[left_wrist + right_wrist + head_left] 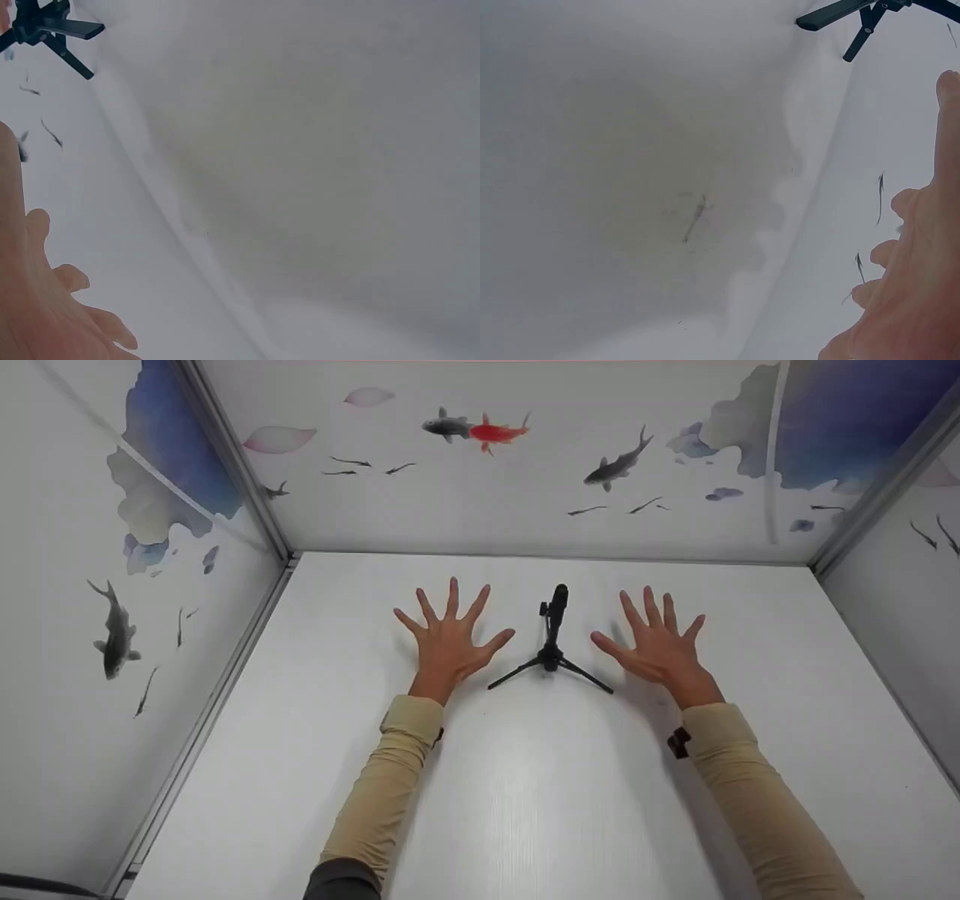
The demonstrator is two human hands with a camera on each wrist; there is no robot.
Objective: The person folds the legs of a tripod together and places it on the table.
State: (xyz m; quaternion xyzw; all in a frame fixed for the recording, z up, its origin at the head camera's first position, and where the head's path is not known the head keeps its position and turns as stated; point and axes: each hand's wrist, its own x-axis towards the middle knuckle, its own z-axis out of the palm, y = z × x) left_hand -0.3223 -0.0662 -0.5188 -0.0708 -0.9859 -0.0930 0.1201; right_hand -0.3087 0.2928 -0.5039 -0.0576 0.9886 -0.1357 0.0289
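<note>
A small black tripod [551, 649] stands upright on the white table, its legs spread and a dark clamp-like head [559, 598] on top. To its left is my left hand [450, 645], fingers straight and fanned wide, apart from the tripod. My right hand [664, 649] is spread likewise on the other side, its thumb pointing toward the tripod without touching it. Neither hand holds anything. Parts of the tripod legs [75, 28] show at the top of the left wrist view, and other leg parts [832, 13] at the top of the right wrist view.
The white tabletop [525, 802] is bordered by a back wall [487, 517] and side walls printed with fish and blue patches. Metal frame posts [247, 472] stand at the corners. A dark band [343, 879] is around the left sleeve.
</note>
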